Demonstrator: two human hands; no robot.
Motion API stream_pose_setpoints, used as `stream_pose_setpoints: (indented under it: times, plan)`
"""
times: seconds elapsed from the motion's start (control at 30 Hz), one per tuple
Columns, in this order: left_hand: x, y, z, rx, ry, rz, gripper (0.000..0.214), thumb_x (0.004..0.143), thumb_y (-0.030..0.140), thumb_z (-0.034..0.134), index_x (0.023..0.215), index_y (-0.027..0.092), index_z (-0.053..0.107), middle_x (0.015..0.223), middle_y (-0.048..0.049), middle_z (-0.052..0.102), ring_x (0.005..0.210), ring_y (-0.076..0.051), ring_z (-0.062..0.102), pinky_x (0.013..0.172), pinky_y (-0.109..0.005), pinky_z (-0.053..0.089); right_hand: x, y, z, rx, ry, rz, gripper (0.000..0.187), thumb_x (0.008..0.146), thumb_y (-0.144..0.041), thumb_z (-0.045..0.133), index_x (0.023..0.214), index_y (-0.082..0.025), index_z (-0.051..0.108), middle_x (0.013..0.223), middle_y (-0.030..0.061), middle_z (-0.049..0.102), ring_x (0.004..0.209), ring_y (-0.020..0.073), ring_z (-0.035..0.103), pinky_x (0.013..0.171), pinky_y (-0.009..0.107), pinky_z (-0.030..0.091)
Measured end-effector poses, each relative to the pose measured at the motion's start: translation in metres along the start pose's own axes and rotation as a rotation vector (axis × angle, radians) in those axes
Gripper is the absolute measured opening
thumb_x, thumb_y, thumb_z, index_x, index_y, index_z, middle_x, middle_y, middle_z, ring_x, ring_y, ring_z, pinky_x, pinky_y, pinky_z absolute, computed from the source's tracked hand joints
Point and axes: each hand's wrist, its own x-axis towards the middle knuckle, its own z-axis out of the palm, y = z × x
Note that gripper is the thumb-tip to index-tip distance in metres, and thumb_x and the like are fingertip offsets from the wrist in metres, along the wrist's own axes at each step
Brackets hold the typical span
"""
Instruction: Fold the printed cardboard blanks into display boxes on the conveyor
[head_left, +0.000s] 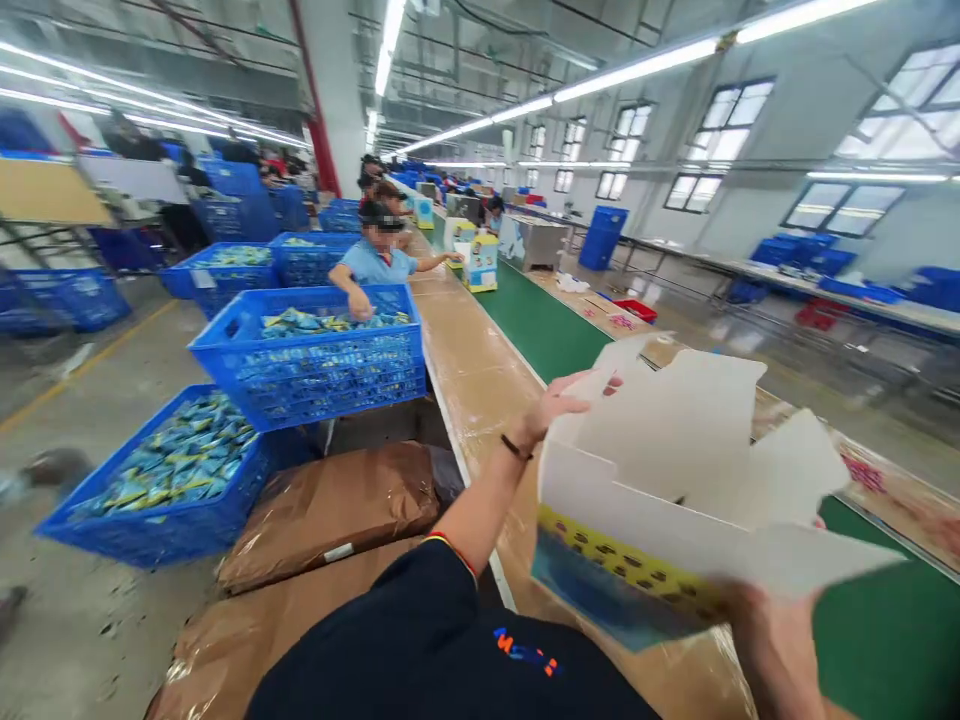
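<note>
Head view: left hand (559, 408) grips the open carton's (637, 490) far-left edge; right hand (776, 625), blurred, seemingly clasps the near-right corner. Looks light, bendy; best held by its walls.

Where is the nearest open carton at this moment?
In the head view, the carton is at lower right, held between the left hand and right hand, right of the brown packages.

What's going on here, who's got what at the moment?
The camera wearer's left hand and right hand hold an open-topped box, the left at its far end, the right at its near end; white flaps stick out. Farther along, a co-worker has one hand in a blue basket of small packets, the other near a printed box.
</note>
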Motion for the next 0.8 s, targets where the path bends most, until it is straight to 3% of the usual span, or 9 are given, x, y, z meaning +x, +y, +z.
stream_pose_setpoints:
  times: [0.1,0.17,0.23,0.3,0.37,0.43,0.53,0.63,0.8]
  plan:
    - [-0.014,0.011,0.007,0.030,-0.130,-0.112,0.051,0.064,0.031,0.076,0.113,0.018,0.078,0.123,-0.0116,0.076,0.125,-0.035,0.063,0.109,-0.043,0.044,0.004,-0.019,0.004,0.127,0.055,-0.094,0.101,0.090,-0.081,0.052,0.168,-0.026,0.019,0.168,0.0145,0.024,0.154,0.0426,0.025,0.125,0.062,0.027]
    - [-0.021,0.013,0.012,0.025,-0.119,-0.135,0.049,0.064,0.033,0.077,0.111,0.018,0.079,0.118,-0.0102,0.077,0.118,-0.034,0.066,0.105,-0.043,0.046,0.002,-0.026,0.003,0.097,0.038,-0.210,0.077,0.097,-0.070,0.053,0.158,-0.024,0.043,0.163,0.0145,0.037,0.155,0.0401,0.024,0.123,0.062,0.028]
    - [-0.026,0.013,0.018,0.009,-0.083,-0.126,0.049,0.064,0.037,0.078,0.109,0.018,0.079,0.115,-0.0096,0.077,0.114,-0.034,0.067,0.103,-0.044,0.048,-0.002,-0.032,-0.001,0.059,0.004,-0.280,0.056,0.102,-0.064,0.048,0.134,-0.022,0.066,0.143,0.0146,0.060,0.152,0.0387,0.032,0.119,0.059,0.035]
    - [-0.031,0.014,0.024,0.027,-0.062,-0.120,0.050,0.064,0.040,0.078,0.109,0.018,0.078,0.114,-0.0098,0.077,0.115,-0.035,0.067,0.104,-0.046,0.048,-0.005,-0.039,-0.007,0.040,0.003,-0.277,0.055,0.105,-0.063,0.040,0.110,-0.022,0.076,0.121,0.0136,0.071,0.147,0.0380,0.039,0.115,0.056,0.039]
    - [-0.034,0.016,0.029,0.059,-0.072,-0.130,0.053,0.067,0.042,0.077,0.115,0.018,0.076,0.118,-0.0109,0.076,0.119,-0.036,0.065,0.105,-0.048,0.048,-0.005,-0.044,-0.014,-0.015,0.055,-0.240,0.057,0.105,-0.064,0.037,0.103,-0.022,0.076,0.115,0.0132,0.073,0.144,0.0374,0.044,0.116,0.056,0.038]
    - [-0.037,0.017,0.030,0.097,-0.091,-0.130,0.058,0.069,0.044,0.076,0.121,0.019,0.073,0.126,-0.0120,0.073,0.124,-0.038,0.063,0.107,-0.050,0.047,-0.003,-0.046,-0.019,-0.056,0.187,-0.193,0.056,0.100,-0.067,0.048,0.123,-0.021,0.070,0.132,0.0140,0.065,0.143,0.0371,0.044,0.119,0.058,0.033]
    - [-0.036,0.015,0.024,0.217,-0.117,-0.078,0.066,0.068,0.050,0.077,0.125,0.019,0.072,0.130,-0.0130,0.072,0.129,-0.042,0.060,0.108,-0.053,0.047,0.000,-0.041,-0.024,0.092,0.333,-0.076,0.102,0.082,-0.078,0.068,0.161,-0.025,0.031,0.165,0.0162,0.032,0.152,0.0369,0.031,0.121,0.058,0.031]
    - [-0.033,0.015,0.017,0.399,-0.099,-0.009,0.071,0.070,0.056,0.077,0.130,0.020,0.070,0.136,-0.0127,0.069,0.133,-0.042,0.057,0.112,-0.053,0.046,-0.002,-0.037,-0.026,0.365,0.097,0.057,0.120,0.075,-0.091,0.063,0.165,-0.024,0.020,0.168,0.0165,0.025,0.154,0.0370,0.029,0.120,0.054,0.037]
    - [-0.036,0.015,0.012,0.506,-0.040,0.000,0.078,0.073,0.055,0.077,0.142,0.023,0.061,0.145,-0.0118,0.061,0.137,-0.038,0.054,0.112,-0.051,0.046,-0.003,-0.046,-0.033,0.351,-0.241,0.028,0.090,0.081,-0.086,0.062,0.146,-0.024,0.057,0.159,0.0115,0.045,0.148,0.0388,0.039,0.122,0.052,0.034]
